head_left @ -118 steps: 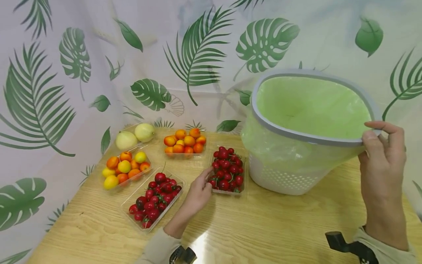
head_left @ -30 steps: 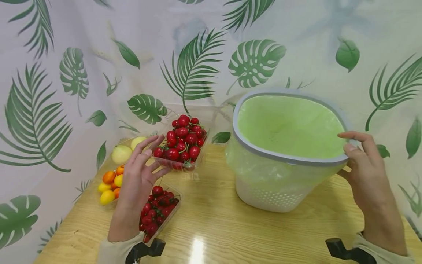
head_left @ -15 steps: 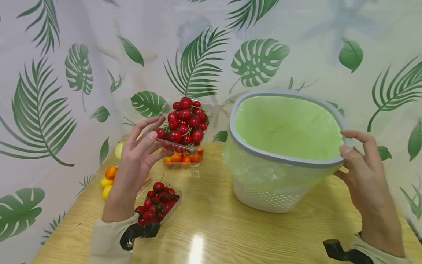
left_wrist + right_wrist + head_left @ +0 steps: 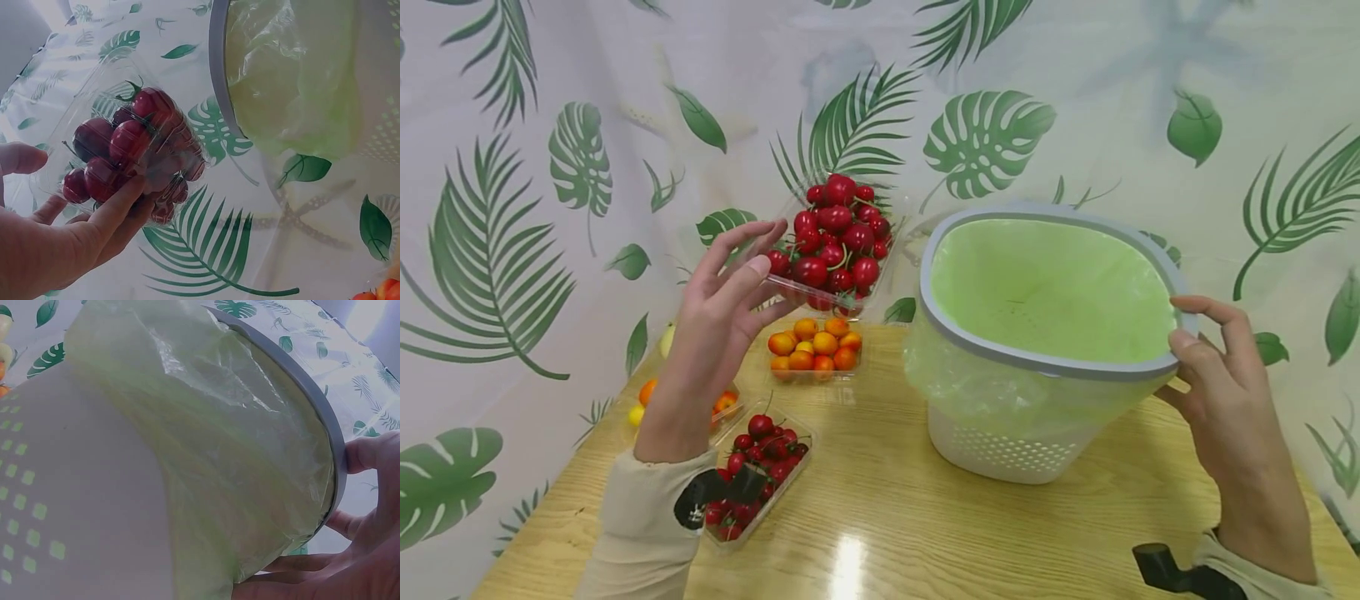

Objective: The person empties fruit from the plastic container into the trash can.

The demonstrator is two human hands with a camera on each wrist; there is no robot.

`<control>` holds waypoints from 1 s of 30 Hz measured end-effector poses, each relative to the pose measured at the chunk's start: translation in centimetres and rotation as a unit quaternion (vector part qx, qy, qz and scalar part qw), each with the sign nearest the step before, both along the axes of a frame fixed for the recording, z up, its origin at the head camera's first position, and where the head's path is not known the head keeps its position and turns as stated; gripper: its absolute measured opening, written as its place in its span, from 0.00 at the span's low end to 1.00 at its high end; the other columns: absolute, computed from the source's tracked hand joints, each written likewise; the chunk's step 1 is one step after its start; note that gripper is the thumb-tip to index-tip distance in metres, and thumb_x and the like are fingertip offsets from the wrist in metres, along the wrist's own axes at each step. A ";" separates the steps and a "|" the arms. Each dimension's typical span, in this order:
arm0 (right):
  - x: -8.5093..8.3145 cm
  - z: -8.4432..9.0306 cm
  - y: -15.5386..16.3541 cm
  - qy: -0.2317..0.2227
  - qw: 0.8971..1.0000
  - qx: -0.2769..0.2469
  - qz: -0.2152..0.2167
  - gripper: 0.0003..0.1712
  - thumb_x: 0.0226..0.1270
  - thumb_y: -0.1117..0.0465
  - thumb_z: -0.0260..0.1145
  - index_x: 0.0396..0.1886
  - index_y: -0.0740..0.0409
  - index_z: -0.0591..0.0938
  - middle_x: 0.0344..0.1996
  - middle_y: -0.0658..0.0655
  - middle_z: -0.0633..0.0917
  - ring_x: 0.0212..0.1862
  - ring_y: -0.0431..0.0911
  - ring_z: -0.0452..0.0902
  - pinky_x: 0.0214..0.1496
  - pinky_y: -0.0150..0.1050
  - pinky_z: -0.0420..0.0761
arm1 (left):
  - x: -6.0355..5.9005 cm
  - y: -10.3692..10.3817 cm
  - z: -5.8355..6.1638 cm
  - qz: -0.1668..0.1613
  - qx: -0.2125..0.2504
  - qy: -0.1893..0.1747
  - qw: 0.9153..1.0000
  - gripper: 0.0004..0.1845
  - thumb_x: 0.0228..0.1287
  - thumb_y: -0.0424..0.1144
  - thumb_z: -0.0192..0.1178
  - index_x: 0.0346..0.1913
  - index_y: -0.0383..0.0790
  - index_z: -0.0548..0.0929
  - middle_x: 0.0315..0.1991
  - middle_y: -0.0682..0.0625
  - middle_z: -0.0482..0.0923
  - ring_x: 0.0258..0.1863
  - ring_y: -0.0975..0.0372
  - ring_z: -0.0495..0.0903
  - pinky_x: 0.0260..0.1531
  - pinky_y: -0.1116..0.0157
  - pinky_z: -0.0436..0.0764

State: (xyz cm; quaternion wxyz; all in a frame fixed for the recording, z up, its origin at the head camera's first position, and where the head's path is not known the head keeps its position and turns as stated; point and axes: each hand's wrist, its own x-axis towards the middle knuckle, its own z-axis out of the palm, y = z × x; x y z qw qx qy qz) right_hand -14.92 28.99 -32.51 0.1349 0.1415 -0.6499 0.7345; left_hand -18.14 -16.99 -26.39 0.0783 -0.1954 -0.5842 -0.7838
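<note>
My left hand [image 4: 718, 308] holds a clear plastic tray of red cherries [image 4: 835, 242] up in the air, left of the bin's rim; the fingers [image 4: 115, 209] curl under the tray [image 4: 125, 162]. A white perforated bin [image 4: 1045, 333] with a grey rim and a green bag liner [image 4: 1052, 283] stands tilted toward me on the wooden table [image 4: 970, 533]. My right hand [image 4: 1217, 375] grips the bin's right rim [image 4: 325, 425], thumb on top.
Below the lifted tray sits a tray of orange fruit [image 4: 812, 346]. A second cherry tray [image 4: 756, 475] lies by my left forearm, and a tray of orange and yellow fruit [image 4: 647, 400] is partly hidden behind it. A leaf-print curtain [image 4: 512, 208] backs the table.
My left hand picked the cherry tray off the table and has raised it up toward the bin's rim. The right hand keeps holding the tilted bin.
</note>
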 end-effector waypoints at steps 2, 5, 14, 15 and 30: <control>0.1 0.0 0.0 0.000 1.000 -0.001 0.001 0.23 0.82 0.65 0.49 0.73 0.53 0.64 0.68 0.60 0.65 0.55 0.48 0.80 0.45 0.32 0.82 | -0.2 0.5 0.4 -0.002 0.001 0.006 1.000 0.19 0.78 0.36 0.52 0.68 0.44 0.73 0.74 0.47 0.68 0.44 0.51 0.81 0.54 0.51 0.84; 0.1 0.0 0.1 0.000 1.000 -0.005 0.003 0.23 0.82 0.66 0.49 0.73 0.54 0.65 0.66 0.60 0.67 0.54 0.47 0.80 0.46 0.32 0.83 | -0.5 1.0 0.9 -0.002 -0.002 0.013 1.000 0.19 0.77 0.35 0.53 0.67 0.45 0.75 0.74 0.46 0.69 0.42 0.52 0.81 0.53 0.51 0.85; 0.1 0.1 0.0 -0.001 1.000 -0.001 0.001 0.23 0.82 0.65 0.50 0.73 0.53 0.65 0.65 0.61 0.68 0.56 0.47 0.80 0.47 0.33 0.83 | -1.4 2.8 1.8 -0.014 -0.007 0.028 0.999 0.20 0.76 0.35 0.55 0.67 0.45 0.75 0.74 0.44 0.69 0.54 0.46 0.82 0.55 0.49 0.83; 0.2 0.2 0.0 0.000 1.000 0.000 -0.001 0.23 0.82 0.65 0.50 0.73 0.53 0.65 0.66 0.61 0.68 0.55 0.47 0.80 0.46 0.32 0.83 | -1.5 3.1 1.9 -0.018 -0.008 0.029 0.999 0.20 0.76 0.35 0.55 0.67 0.44 0.75 0.73 0.45 0.69 0.55 0.45 0.81 0.55 0.48 0.83; 0.3 0.5 -0.1 -0.006 1.000 0.000 -0.008 0.22 0.83 0.65 0.48 0.72 0.51 0.66 0.65 0.59 0.69 0.54 0.45 0.80 0.45 0.31 0.82 | -3.2 7.1 2.8 -0.022 -0.045 0.069 0.996 0.20 0.73 0.34 0.59 0.66 0.39 0.76 0.69 0.47 0.74 0.63 0.49 0.78 0.50 0.50 0.85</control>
